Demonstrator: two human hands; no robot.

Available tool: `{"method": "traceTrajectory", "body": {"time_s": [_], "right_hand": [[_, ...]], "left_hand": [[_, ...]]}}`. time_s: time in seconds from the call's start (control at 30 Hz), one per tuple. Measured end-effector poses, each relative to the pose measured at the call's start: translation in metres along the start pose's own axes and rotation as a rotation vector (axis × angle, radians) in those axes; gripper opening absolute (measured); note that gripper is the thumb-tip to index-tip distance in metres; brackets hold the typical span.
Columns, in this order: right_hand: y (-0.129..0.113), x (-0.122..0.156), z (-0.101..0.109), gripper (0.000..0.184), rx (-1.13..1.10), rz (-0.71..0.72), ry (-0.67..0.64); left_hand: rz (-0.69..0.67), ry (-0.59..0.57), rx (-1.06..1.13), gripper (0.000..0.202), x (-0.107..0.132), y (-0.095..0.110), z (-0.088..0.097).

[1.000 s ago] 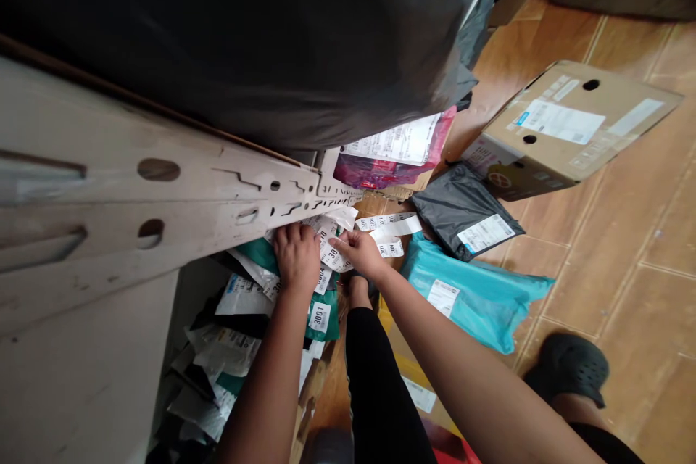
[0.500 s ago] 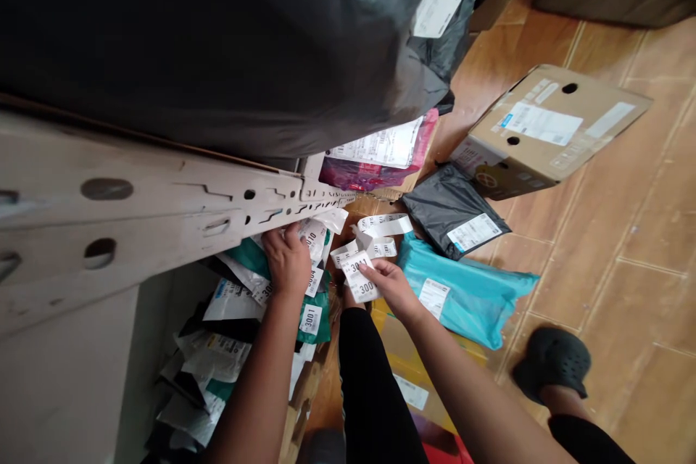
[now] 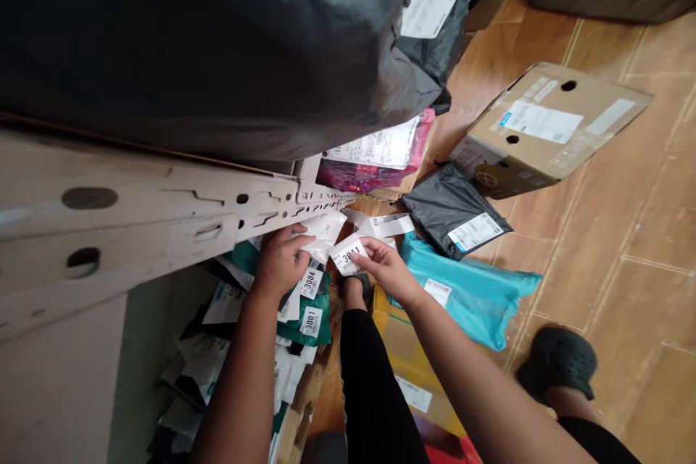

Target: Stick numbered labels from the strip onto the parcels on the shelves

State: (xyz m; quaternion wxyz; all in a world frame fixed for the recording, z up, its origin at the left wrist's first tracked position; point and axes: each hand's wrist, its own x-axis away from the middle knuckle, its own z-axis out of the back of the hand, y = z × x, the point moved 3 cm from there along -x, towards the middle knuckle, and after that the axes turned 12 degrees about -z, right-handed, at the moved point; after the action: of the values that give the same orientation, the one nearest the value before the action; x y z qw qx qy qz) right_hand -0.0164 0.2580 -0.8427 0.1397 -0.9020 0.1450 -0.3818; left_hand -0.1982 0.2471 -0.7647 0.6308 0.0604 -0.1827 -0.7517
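My right hand (image 3: 383,268) pinches a strip of white number labels (image 3: 348,255), with 3011 facing up. The rest of the paper strip (image 3: 391,225) trails behind the fingers. My left hand (image 3: 283,261) has its thumb and fingers closed at the near edge of a white plastic mailer (image 3: 323,230), right beside the labels. Below that hand lie mailers bearing a 3004 label (image 3: 310,281) and a 3001 label (image 3: 311,321); the latter is on a green mailer (image 3: 322,301). More mailers are stacked further down, partly hidden by my left forearm.
A pale metal shelf upright (image 3: 163,206) stands close on the left, under a large black bag (image 3: 217,51). On the wooden floor lie a blue mailer (image 3: 473,286), a black mailer (image 3: 454,206), a cardboard box (image 3: 592,109) and a yellow-taped box (image 3: 399,337).
My left hand has shifted from the 3010-labelled mailer's face to the white mailer's edge, and 3010 no longer shows. My right hand has brought the label strip slightly up and left, against that mailer.
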Motion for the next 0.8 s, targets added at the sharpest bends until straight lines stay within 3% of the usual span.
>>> {"method": "traceTrajectory", "body": {"time_s": [0.1, 0.27, 0.4, 0.67, 0.73, 0.8], "right_hand": [[-0.003, -0.012, -0.010, 0.031, 0.086, 0.059, -0.033], [0.002, -0.034, -0.026, 0.036, 0.258, 0.062, -0.048], [0.009, -0.043, -0.031, 0.039, 0.398, 0.095, 0.100], [0.018, -0.045, -0.035, 0.045, 0.458, 0.113, 0.379], [0.016, -0.044, -0.034, 0.046, 0.428, 0.092, 0.362], [0.016, -0.043, -0.032, 0.043, 0.337, 0.047, 0.239]], "left_hand": [[0.019, -0.007, 0.083, 0.027, 0.003, -0.001, 0.003], [0.112, 0.004, 0.038, 0.030, -0.002, 0.003, 0.001], [0.106, -0.024, -0.078, 0.017, -0.004, 0.005, -0.003], [0.083, -0.016, -0.187, 0.013, 0.003, 0.004, -0.008], [0.087, -0.015, -0.222, 0.014, 0.003, 0.004, -0.010], [0.094, -0.021, -0.245, 0.014, 0.004, 0.004, -0.012]]}}
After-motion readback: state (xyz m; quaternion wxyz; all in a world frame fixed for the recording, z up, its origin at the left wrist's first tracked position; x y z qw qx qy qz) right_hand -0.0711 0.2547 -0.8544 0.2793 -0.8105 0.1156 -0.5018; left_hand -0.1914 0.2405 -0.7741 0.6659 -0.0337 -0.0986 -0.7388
